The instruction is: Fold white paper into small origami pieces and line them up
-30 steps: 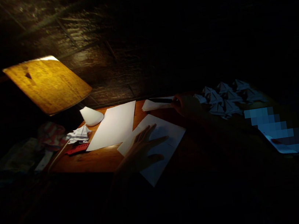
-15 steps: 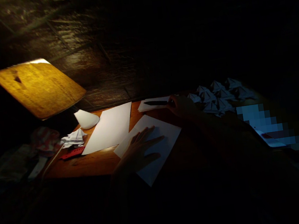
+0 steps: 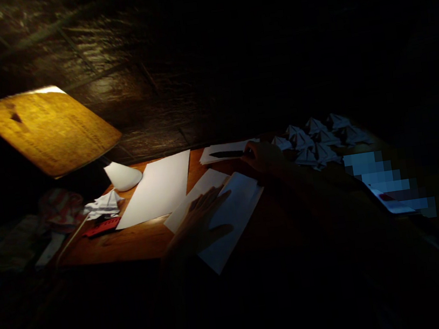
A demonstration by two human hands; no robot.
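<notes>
On white paper (image 3: 241, 197), left hand (image 3: 201, 222) (flat)

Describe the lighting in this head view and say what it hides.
Head view: only the lamp shade glows, casting a warm pool on the white sheet and the paper under the left hand; the right hand by the pen and the folded paper pile sit in dim half-shadow; everything beyond is near black; a blue patch is pixelated.

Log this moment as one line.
left hand flat on white sheet | right hand at black pen | folded papers beyond
</notes>
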